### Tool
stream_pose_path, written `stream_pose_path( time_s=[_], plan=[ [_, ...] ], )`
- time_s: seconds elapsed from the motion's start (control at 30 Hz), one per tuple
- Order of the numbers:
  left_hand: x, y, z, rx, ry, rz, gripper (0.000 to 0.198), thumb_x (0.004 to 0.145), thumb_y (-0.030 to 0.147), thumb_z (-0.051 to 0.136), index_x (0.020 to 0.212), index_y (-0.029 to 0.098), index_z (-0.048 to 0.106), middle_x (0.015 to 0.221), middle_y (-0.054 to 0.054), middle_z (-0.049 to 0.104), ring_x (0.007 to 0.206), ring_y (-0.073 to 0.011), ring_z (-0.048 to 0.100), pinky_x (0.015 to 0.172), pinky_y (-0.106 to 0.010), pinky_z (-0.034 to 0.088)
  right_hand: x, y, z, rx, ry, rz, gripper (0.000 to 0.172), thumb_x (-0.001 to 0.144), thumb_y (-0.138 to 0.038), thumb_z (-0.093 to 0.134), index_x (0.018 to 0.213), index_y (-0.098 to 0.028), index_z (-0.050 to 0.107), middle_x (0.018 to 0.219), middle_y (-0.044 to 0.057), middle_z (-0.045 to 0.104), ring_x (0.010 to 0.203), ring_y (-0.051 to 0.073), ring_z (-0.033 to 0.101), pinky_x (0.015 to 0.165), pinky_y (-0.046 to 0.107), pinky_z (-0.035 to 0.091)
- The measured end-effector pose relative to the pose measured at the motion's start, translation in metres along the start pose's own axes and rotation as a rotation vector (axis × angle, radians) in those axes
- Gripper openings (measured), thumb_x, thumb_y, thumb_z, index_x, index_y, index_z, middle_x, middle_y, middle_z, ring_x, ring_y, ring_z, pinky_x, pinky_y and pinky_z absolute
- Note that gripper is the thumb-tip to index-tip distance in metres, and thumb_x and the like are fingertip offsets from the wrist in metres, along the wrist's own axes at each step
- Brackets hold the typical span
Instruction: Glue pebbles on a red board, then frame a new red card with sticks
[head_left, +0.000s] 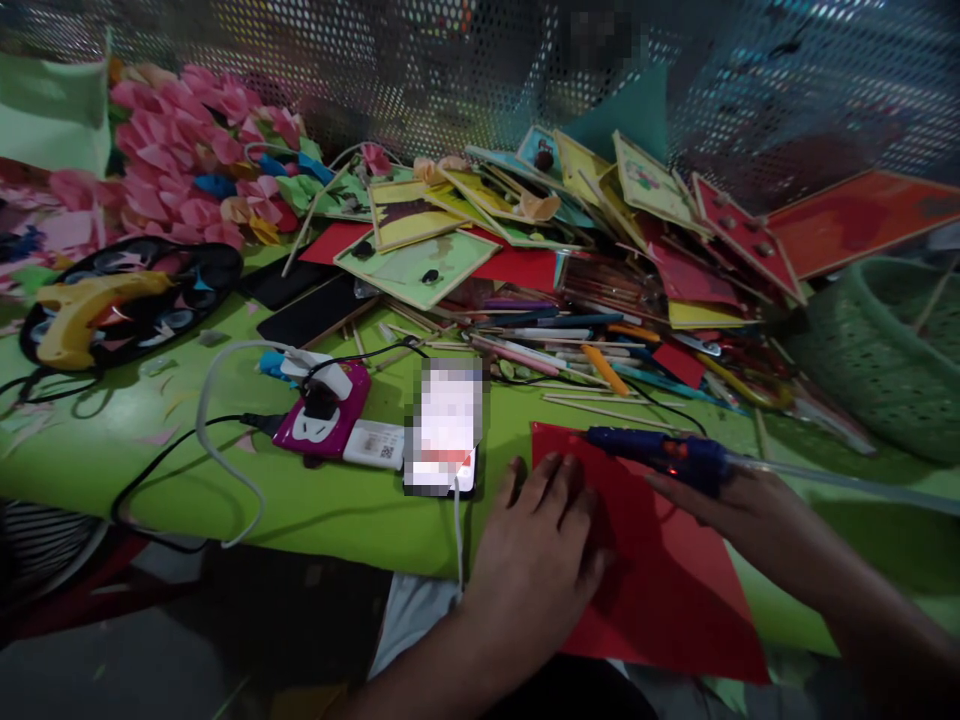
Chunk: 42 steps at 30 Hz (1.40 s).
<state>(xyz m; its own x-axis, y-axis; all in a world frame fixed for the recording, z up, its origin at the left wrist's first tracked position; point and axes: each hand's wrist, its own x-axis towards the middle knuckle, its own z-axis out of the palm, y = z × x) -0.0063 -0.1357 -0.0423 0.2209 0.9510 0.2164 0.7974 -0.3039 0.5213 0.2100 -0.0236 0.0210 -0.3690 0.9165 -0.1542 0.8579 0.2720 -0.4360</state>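
A red paper sheet [660, 590] lies at the near edge of the green table [337, 500]. My left hand [536, 555] rests flat on the sheet's left side, fingers stretched out and apart. My right hand [739, 505] is wrapped around a blue glue gun [660, 452], whose nozzle points left over the sheet's top edge. A clear glue stick [840, 482] sticks out of the gun's back toward the right.
A phone [444, 428] on a white cable lies left of the sheet, next to a purple power strip [324, 412]. A yellow glue gun [94, 310] rests on a black tray. Pink paper flowers [187, 160], card frames, pens and a green basket [877, 350] crowd the back.
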Motion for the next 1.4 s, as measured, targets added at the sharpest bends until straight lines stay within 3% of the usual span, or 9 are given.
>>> stream_pose_path(
  time_s=[0.2,0.4,0.57,0.73,0.87,0.93,1.17,1.4],
  plan=[
    [0.0,-0.001,0.001,0.015,-0.008,0.005,0.048,0.104,0.047,0.052,0.145,0.021,0.054,0.162,-0.007,0.047,0.151,-0.0264,0.04,0.125,-0.056,0.033,0.006,-0.004,0.007,0.02,-0.047,0.009,0.05,0.087,-0.067,0.059,0.065,-0.025,0.074,0.049,0.001,0.058,0.05,0.022,0.055,0.05,0.032,0.041],
    [0.0,0.0,0.0,-0.005,0.003,0.003,0.047,0.105,0.048,0.051,0.144,0.021,0.055,0.162,-0.008,0.048,0.151,-0.0269,0.041,0.125,-0.056,0.034,0.001,0.001,-0.001,-0.009,-0.012,0.017,0.049,0.088,-0.065,0.058,0.093,-0.024,0.085,0.054,0.001,0.06,0.052,0.022,0.057,0.056,0.033,0.046],
    [0.001,-0.001,0.002,-0.004,0.012,0.006,0.047,0.104,0.047,0.052,0.143,0.021,0.056,0.161,-0.008,0.049,0.151,-0.0271,0.041,0.124,-0.057,0.034,0.001,0.0,0.002,0.003,-0.024,0.022,0.05,0.088,-0.067,0.059,0.083,-0.023,0.082,0.073,0.004,0.073,0.061,0.023,0.064,0.06,0.032,0.048],
    [0.0,-0.001,0.002,0.006,0.005,0.002,0.047,0.106,0.048,0.048,0.144,0.022,0.055,0.162,-0.007,0.048,0.151,-0.0263,0.041,0.124,-0.056,0.034,0.006,0.014,0.01,0.031,-0.025,0.007,0.048,0.083,-0.07,0.059,0.07,-0.028,0.078,0.052,0.0,0.061,0.053,0.024,0.061,0.05,0.031,0.044],
    [0.0,-0.001,0.003,-0.004,0.026,0.007,0.046,0.106,0.049,0.047,0.143,0.023,0.056,0.162,-0.006,0.048,0.151,-0.0256,0.04,0.125,-0.055,0.033,0.003,0.018,0.006,0.009,0.01,0.022,0.05,0.084,-0.07,0.057,0.081,-0.028,0.082,0.044,-0.002,0.052,0.044,0.023,0.051,0.047,0.032,0.039],
    [0.0,-0.002,0.004,-0.006,0.033,0.009,0.046,0.106,0.048,0.047,0.143,0.022,0.056,0.162,-0.006,0.048,0.151,-0.026,0.04,0.126,-0.055,0.032,0.001,0.015,0.004,0.001,0.023,0.028,0.051,0.083,-0.071,0.057,0.083,-0.027,0.082,0.043,-0.003,0.05,0.042,0.022,0.049,0.046,0.032,0.038],
    [-0.001,-0.001,0.004,0.01,0.026,0.01,0.046,0.105,0.047,0.05,0.143,0.022,0.056,0.161,-0.007,0.049,0.151,-0.0268,0.041,0.124,-0.056,0.034,0.007,0.007,0.01,0.024,-0.049,0.03,0.052,0.084,-0.071,0.056,0.062,-0.028,0.073,0.046,0.0,0.055,0.047,0.022,0.053,0.049,0.032,0.039],
    [0.0,-0.002,0.002,-0.005,0.028,0.008,0.046,0.106,0.049,0.048,0.143,0.022,0.056,0.162,-0.006,0.048,0.152,-0.0264,0.04,0.124,-0.056,0.034,-0.002,0.012,0.001,-0.009,0.022,0.054,0.05,0.084,-0.067,0.059,0.056,-0.027,0.067,0.044,-0.002,0.048,0.044,0.019,0.046,0.049,0.031,0.037]
  ],
)
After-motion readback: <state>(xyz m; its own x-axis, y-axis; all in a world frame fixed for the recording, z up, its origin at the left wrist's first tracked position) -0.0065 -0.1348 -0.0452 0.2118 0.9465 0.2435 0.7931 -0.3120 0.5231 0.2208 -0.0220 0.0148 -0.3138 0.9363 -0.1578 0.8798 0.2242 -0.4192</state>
